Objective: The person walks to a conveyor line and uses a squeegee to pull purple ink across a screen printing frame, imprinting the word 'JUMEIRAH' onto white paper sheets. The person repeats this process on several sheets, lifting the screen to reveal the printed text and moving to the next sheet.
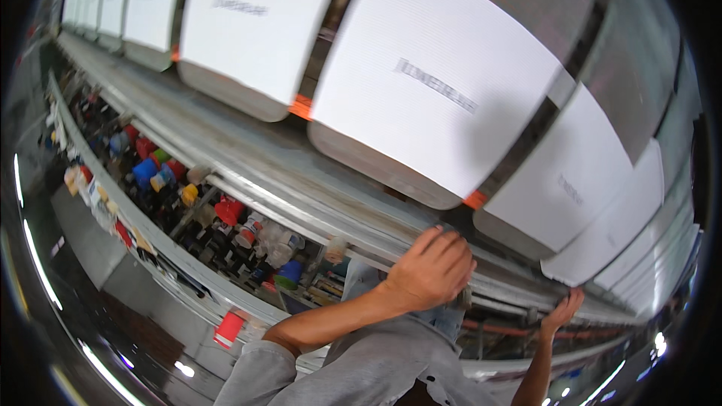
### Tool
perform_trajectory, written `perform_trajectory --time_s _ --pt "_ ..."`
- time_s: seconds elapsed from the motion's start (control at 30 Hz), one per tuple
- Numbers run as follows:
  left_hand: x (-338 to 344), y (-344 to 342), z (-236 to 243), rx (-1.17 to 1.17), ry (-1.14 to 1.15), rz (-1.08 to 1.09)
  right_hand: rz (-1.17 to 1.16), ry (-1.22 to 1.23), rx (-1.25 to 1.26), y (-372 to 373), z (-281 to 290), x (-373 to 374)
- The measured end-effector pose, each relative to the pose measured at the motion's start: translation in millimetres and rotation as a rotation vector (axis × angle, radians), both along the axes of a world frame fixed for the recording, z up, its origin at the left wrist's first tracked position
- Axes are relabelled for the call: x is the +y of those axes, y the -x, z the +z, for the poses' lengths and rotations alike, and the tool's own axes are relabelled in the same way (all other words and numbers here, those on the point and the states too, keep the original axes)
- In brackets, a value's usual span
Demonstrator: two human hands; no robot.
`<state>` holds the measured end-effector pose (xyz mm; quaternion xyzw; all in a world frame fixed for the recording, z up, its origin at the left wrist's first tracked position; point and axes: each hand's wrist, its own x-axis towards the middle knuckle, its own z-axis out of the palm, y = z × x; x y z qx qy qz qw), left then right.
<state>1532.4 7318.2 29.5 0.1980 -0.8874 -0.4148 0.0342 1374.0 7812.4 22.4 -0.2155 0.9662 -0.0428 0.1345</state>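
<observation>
A long row of white sheets lies on grey boards along a metal table; the nearest white sheet (421, 53) carries a dark printed mark, and a shadow falls on its right part. My left hand (432, 267) is over the table's near metal rail (338, 237), just below this sheet's lower right corner. Its fingers are curled in, and whatever may be inside them is hidden. Farther right, my right hand (564, 308) is bent over the edge of the same rail, close to another white sheet (568, 180). Its fingertips are partly hidden.
Orange tabs (301, 106) stand in the gaps between boards. Under the rail, a shelf holds several cups and tubs, including a blue tub (145, 173) and a red one (229, 210). A red piece (229, 328) hangs from a lower rail. Grey floor (83, 233) shows at left.
</observation>
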Motion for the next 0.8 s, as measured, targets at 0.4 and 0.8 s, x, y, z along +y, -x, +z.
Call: perform_trajectory --time_s 0.4,0.8 --pt "-72.0 -52.3 31.6 0.584 -0.308 0.349 -0.128 -0.210 0.109 1.5 -5.3 8.0" --pt "-163.8 -94.2 -7.8 0.386 0.148 0.706 -0.414 -0.271 0.208 -8.7 -9.8 9.6"
